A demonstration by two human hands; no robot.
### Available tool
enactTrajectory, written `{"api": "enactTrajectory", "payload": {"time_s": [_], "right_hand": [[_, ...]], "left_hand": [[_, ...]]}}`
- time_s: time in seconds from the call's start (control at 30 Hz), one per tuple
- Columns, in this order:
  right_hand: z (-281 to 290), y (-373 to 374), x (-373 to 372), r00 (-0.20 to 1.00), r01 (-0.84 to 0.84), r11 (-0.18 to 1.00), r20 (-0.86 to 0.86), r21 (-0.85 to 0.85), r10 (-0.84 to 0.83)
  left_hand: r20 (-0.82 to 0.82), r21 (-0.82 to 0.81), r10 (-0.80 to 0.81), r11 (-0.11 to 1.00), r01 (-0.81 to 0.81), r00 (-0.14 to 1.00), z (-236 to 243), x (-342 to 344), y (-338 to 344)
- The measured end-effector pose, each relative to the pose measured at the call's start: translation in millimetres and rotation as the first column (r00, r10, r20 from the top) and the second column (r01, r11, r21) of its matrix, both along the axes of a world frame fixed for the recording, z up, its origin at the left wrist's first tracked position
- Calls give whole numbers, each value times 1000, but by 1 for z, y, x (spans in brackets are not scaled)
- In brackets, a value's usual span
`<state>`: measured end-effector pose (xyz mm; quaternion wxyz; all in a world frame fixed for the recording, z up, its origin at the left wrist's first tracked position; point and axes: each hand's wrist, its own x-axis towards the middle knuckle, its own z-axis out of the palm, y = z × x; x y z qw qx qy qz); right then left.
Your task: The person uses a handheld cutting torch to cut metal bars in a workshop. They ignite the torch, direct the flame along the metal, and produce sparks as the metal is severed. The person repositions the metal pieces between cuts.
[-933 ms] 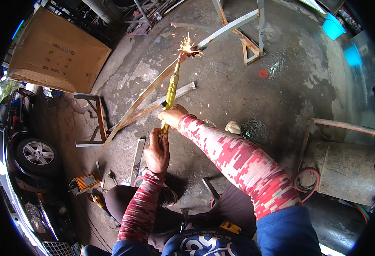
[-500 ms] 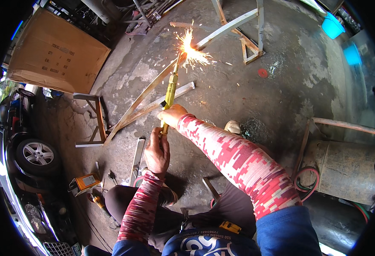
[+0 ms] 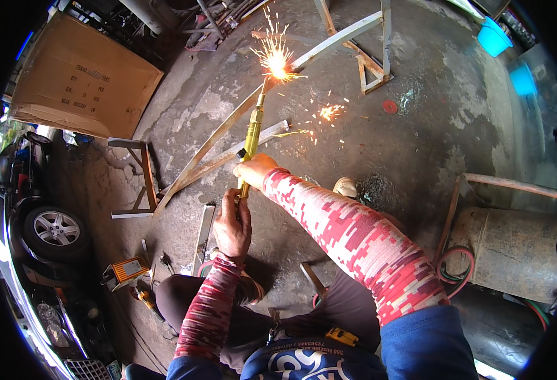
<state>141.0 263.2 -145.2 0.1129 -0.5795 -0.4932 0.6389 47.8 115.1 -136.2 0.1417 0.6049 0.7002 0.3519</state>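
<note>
A brass cutting torch point(image 3: 253, 132) points away from me, gripped by both hands. My right hand point(image 3: 256, 170) wraps its body near a black knob. Behind it, my left hand point(image 3: 233, 228) closes on the torch's rear end. The tip meets a long flat metal bar point(image 3: 221, 134), where a bright glow with flying sparks point(image 3: 277, 65) hides the contact point. This bar slants from a metal frame at the lower left up to another frame point(image 3: 370, 69) at the far right. A second metal bar point(image 3: 240, 151) lies beneath it.
A large cardboard box point(image 3: 85, 79) stands at the far left, above a parked car point(image 3: 54, 228). A yellow-black power supply box point(image 3: 126, 271) sits on the floor at left. At right are a big metal cylinder point(image 3: 513, 253) and coiled red-green hoses point(image 3: 465, 278). A blue basin point(image 3: 494, 39) stands far right.
The sparks now shoot more upward, and a separate burst of sparks has appeared on the floor right of the torch. The hands and torch have barely moved.
</note>
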Motion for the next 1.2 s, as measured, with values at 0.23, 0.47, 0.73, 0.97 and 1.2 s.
{"api": "enactTrajectory", "payload": {"time_s": [0.23,0.47,0.73,0.97,1.2], "right_hand": [[-4,1,-2,1000,3,1000,-10,-3,-3],[-3,-1,-1,999,37,998,-17,-48,-38],[-7,1,-3,998,30,1000,-50,-10,-30],[-7,-1,-2,996,56,998,-74,-33,-58],[-1,0,0,998,52,998,-37,-18,-53]], "left_hand": [[4,8,14,1000,-14,1000,-1,0,-1],[12,-4,4,1000,-4,1000,1,0,-1],[-26,17,5,1000,-5,1000,1,-1,-1],[-8,24,4,1000,-4,1000,1,0,-1],[-14,3,7,1000,-7,1000,3,1,-1]]}}
